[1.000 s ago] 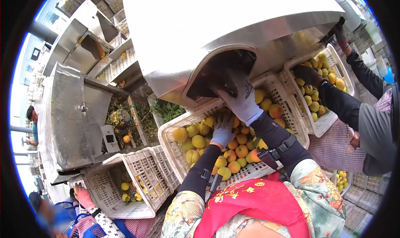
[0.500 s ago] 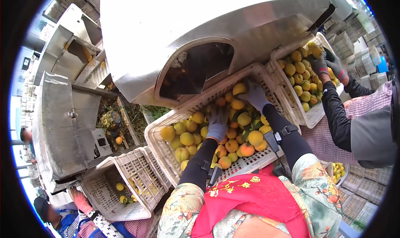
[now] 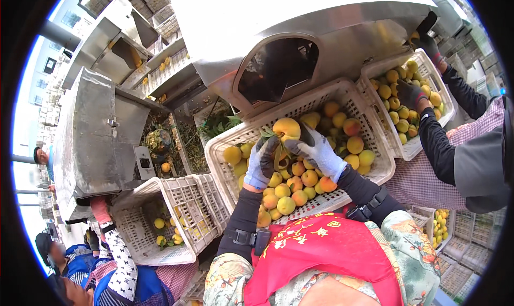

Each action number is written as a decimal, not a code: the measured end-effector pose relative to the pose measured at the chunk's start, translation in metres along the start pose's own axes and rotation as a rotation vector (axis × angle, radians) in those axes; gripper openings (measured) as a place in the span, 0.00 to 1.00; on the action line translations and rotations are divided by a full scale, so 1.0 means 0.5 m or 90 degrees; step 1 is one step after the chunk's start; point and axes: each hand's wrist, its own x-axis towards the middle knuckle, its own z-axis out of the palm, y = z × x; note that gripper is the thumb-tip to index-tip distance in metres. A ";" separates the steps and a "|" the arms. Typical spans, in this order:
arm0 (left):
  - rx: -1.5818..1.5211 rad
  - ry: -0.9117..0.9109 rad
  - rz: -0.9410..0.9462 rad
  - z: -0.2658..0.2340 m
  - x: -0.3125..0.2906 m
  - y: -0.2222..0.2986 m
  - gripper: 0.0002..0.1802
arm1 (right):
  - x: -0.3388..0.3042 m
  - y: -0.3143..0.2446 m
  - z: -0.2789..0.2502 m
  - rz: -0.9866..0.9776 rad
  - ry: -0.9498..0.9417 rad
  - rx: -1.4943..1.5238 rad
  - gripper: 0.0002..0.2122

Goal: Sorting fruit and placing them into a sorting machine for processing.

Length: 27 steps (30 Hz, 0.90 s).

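Observation:
A large yellow peach [image 3: 286, 128] with green leaves by it is raised above the crate, between my two gloved hands. My left hand [image 3: 261, 162] closes on its left side, beside the leaves [image 3: 267, 133]. From the right, the fingers of my right hand [image 3: 320, 155] close against its lower side. Beneath my hands, a white plastic crate [image 3: 220, 187] holds many yellow and orange-blushed peaches [image 3: 286, 204]. Another yellow peach [image 3: 310, 119] shows just behind my right hand, partly hidden.
A metal machine [image 3: 342, 43] with a dark opening [image 3: 278, 70] stands beyond the crate. At right, a co-worker's gloved hand [image 3: 411, 94] is in another peach crate [image 3: 412, 149]. A tilted crate [image 3: 155, 256] with a few fruits stands at left, near another person's sleeve [image 3: 119, 258].
My hands have come up from among the peaches and together, now with a peach between them. One of the right co-worker's hands has moved up to the machine's edge. The view has shifted.

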 end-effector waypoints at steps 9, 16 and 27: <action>-0.175 -0.068 -0.073 -0.088 0.091 0.042 0.15 | 0.034 -0.095 0.000 -0.185 0.075 -0.301 0.45; 0.064 0.126 0.072 -0.024 0.085 0.029 0.19 | 0.097 -0.087 0.002 -0.272 0.232 -0.426 0.40; -1.012 0.115 -0.293 -0.032 0.033 0.036 0.27 | 0.203 -0.022 0.064 -0.239 0.342 -0.568 0.39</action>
